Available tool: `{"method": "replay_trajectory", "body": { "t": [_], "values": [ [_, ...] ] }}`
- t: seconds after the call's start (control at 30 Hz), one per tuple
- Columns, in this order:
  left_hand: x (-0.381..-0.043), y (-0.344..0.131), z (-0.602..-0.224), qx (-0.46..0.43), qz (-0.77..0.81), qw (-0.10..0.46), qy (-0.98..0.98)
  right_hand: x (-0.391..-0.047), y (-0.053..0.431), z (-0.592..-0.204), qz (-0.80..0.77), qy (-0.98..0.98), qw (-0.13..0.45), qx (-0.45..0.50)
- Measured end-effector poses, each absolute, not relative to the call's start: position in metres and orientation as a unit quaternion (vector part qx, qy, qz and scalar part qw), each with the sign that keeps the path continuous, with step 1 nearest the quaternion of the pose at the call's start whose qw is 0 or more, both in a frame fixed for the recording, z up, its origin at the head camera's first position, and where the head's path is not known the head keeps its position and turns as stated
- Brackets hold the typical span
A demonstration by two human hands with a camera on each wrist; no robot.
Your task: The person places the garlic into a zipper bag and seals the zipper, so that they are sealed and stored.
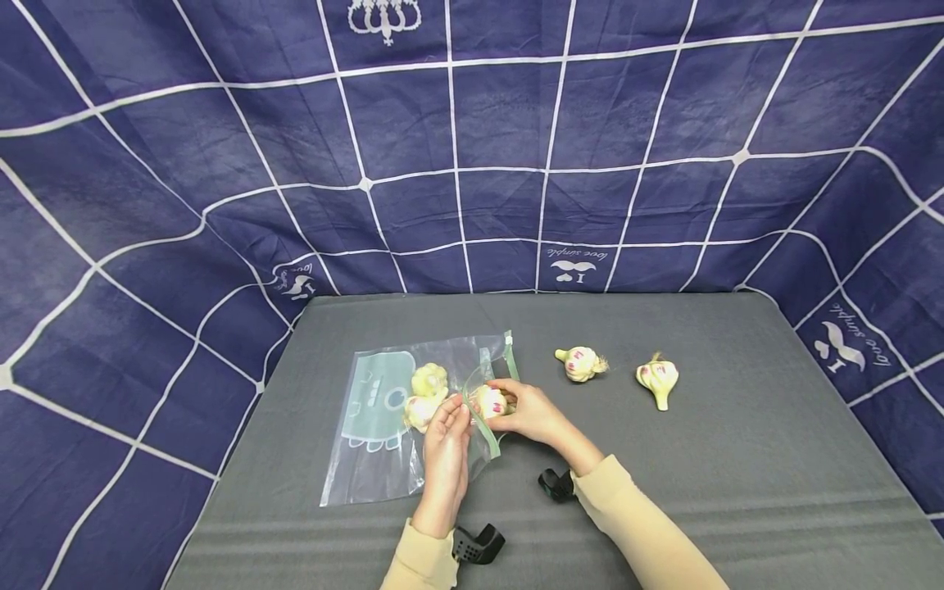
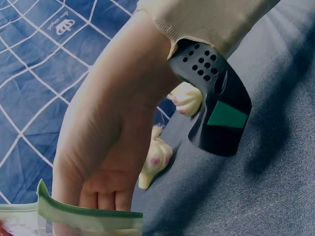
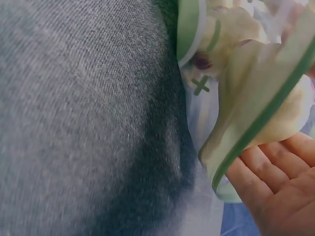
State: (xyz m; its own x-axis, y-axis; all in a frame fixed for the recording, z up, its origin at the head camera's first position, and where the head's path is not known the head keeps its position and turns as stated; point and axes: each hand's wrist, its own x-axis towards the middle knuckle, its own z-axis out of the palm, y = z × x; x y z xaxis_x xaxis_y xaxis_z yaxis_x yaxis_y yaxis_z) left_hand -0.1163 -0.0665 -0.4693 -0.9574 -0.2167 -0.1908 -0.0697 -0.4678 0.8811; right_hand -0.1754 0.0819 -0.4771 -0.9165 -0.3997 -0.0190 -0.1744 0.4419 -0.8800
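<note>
A clear zip bag (image 1: 350,483) with a green-edged mouth lies flat on the table, its opening facing right. Inside it are two garlic bulbs, one yellowish (image 1: 429,380) and one paler (image 1: 422,412). My left hand (image 1: 446,451) pinches the near part of the bag's mouth between thumb and fingers. At that mouth, my right hand (image 1: 534,416) grips another garlic bulb (image 1: 490,400), partly behind the green edge. In the right wrist view, fingers (image 3: 256,169) lie beneath this bulb (image 3: 295,110). The left fingertips are hidden by the bag edge (image 2: 93,213) in the left wrist view.
Two more garlic bulbs rest on the grey table (image 1: 737,459) to the right: one (image 1: 581,363) beyond my right hand, another (image 1: 658,377) farther right. A blue cloth with white lines (image 1: 509,205) stands behind and along both sides. Black devices (image 1: 478,544) are strapped at both wrists.
</note>
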Motion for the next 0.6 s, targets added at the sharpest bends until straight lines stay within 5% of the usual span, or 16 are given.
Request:
{"method": "replay_trajectory", "body": {
  "t": [0.4, 0.6],
  "values": [
    [-0.114, -0.068, -0.47, 0.118, -0.838, 0.027, -0.533, -0.178, 0.061, -0.481, -0.4, 0.883, 0.049, -0.241],
    [-0.113, -0.068, -0.47, 0.102, -0.841, 0.031, -0.53, -0.184, 0.049, -0.484, -0.375, 0.899, 0.067, -0.214]
  ]
}}
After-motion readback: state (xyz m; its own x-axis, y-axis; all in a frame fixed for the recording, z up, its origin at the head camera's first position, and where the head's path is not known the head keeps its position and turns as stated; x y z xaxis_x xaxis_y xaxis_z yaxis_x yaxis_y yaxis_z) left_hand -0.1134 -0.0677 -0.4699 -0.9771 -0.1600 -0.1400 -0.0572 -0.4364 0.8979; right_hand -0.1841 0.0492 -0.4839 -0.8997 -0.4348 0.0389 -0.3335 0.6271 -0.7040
